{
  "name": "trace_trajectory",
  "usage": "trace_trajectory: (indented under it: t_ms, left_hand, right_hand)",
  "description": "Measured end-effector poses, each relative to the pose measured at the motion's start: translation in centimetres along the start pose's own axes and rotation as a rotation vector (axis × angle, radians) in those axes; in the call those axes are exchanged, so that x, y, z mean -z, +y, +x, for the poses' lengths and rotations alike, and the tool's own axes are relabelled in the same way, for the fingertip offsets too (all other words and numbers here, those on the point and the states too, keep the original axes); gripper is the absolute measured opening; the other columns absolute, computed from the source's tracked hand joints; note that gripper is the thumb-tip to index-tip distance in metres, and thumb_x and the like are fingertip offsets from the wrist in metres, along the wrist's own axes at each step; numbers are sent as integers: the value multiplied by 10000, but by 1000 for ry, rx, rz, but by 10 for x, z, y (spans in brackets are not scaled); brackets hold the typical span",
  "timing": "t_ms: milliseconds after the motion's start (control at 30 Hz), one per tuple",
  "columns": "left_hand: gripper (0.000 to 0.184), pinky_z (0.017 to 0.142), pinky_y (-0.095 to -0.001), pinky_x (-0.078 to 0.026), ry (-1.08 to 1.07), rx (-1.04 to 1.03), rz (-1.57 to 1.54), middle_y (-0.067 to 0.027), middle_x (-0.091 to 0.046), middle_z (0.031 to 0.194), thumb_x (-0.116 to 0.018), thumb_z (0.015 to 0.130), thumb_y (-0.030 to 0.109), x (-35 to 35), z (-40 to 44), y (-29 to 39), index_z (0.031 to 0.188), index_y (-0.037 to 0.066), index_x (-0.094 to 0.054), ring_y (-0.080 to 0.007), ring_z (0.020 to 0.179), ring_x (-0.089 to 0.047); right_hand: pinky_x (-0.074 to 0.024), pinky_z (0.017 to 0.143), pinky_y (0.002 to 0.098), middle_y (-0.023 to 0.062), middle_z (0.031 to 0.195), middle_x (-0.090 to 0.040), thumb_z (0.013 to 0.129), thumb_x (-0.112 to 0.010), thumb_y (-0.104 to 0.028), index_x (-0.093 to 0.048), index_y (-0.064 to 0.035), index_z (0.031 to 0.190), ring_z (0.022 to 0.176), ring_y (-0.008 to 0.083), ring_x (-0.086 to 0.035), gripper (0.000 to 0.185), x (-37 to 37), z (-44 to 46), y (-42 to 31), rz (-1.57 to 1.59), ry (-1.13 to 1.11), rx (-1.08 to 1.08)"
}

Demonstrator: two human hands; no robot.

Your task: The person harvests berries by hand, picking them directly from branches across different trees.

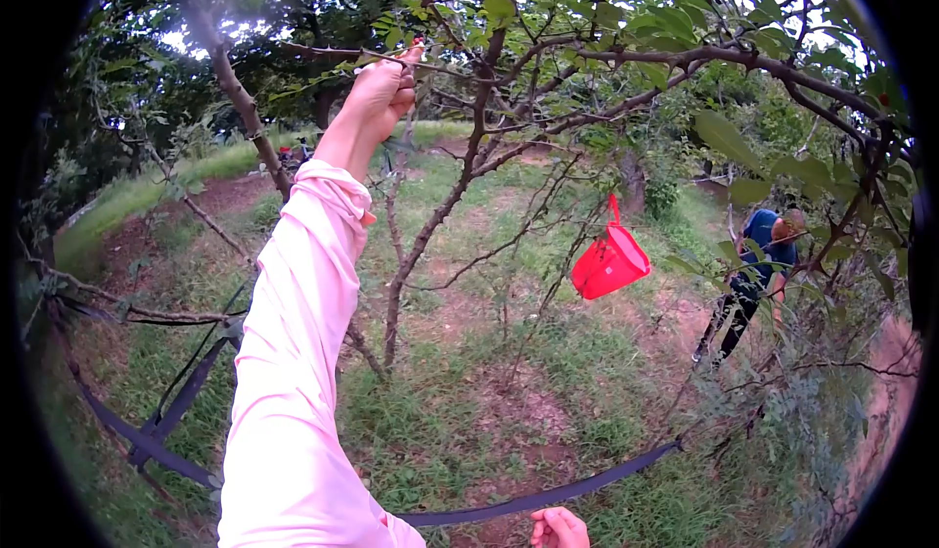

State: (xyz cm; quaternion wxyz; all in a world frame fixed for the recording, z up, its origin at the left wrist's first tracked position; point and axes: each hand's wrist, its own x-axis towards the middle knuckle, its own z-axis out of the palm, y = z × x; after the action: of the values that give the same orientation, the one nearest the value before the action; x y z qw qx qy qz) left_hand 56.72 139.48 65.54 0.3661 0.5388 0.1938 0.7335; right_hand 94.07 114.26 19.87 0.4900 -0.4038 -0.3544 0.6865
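My left hand (383, 90), in a pink sleeve, is raised high among the thorny branches. Its fingers are pinched together at a small red berry cluster (419, 42) beside a thin twig. How many berries there are is too small to tell. At the bottom edge, partly cut off, my right hand (559, 528) has its fingers curled closed. Whatever it may hold is hidden. A red bucket (611, 264) hangs tilted by its strap from a branch, to the right of the trunk.
A forked thorny branch (476, 137) spreads across the view, with a thick limb (743, 57) at upper right. Dark straps (558, 494) stretch low in front and at left. A person in a blue shirt (758, 240) bends over at right. Grass covers the slope.
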Motion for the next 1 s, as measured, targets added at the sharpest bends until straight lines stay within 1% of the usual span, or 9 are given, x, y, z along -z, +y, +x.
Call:
trace_trajectory:
  t_ms: [33,133,167,267,400,533,833,933,1000]
  left_hand:
    - [148,395,-188,-164,44,31,-34,106,-312,606,-547,987,125,-3,-2,-1,1102,51,-605,-12,483,-238]
    - [164,394,-188,-169,26,83,-30,101,-319,612,-535,995,131,-5,-7,-2,1115,42,-601,-15,490,-242]
    - [126,413,-198,-162,-2,63,-24,108,-318,614,-640,939,153,-5,-7,-3,1017,59,-611,-13,486,-242]
    - [156,385,-192,-153,31,55,11,105,-317,608,-588,969,143,-9,-5,1,1097,55,-604,-12,476,-228]
    - [183,381,-194,-145,62,8,102,105,-311,607,-650,932,160,-16,-1,3,1079,62,-604,-9,475,-234]
    - [181,380,-186,-155,-21,112,-54,98,-326,616,-633,941,146,-7,4,3,1099,61,-607,-15,480,-244]
    - [271,382,-178,-224,1,178,-166,66,-335,624,-460,995,48,1,3,6,1231,59,-592,-29,515,-294]
    - [212,381,-180,-225,-56,215,-362,58,-342,619,-474,1002,81,8,6,7,1162,69,-612,-35,506,-294]
    - [147,380,-186,-219,-70,254,-469,42,-347,614,-480,1015,140,15,7,9,1029,68,-608,-45,498,-299]
  right_hand:
    - [-430,494,214,19,700,-585,983,-539,-254,-635,-32,1001,579,99,-548,242,0,0,0,1,-6,-5]
    - [-431,495,214,21,700,-587,985,-537,-255,-634,-32,1006,579,100,-551,244,-2,1,-1,-11,-17,-22]
    - [-432,494,215,22,699,-587,985,-536,-256,-634,-32,1009,577,101,-552,246,-3,2,-2,-15,-17,-30]
    - [-436,494,217,25,694,-586,987,-533,-258,-634,-30,1016,567,105,-554,251,-5,4,0,-30,-29,-52]
    - [-443,489,221,26,686,-583,987,-532,-260,-635,-28,1019,549,108,-552,256,-5,11,5,-42,-45,-69]
    - [-447,478,227,25,682,-581,985,-535,-262,-637,-28,1012,534,110,-547,257,-10,12,1,-37,-57,-75]
    - [-446,473,223,15,679,-576,974,-553,-274,-642,-39,1004,528,99,-537,253,-8,16,6,-4,-41,-106]
    - [-445,475,219,10,681,-577,973,-556,-266,-645,-46,1002,536,96,-539,240,-9,18,7,-18,-48,-91]
    - [-445,477,219,8,685,-578,973,-554,-263,-646,-47,1000,545,95,-542,237,-10,19,7,-11,-49,-95]
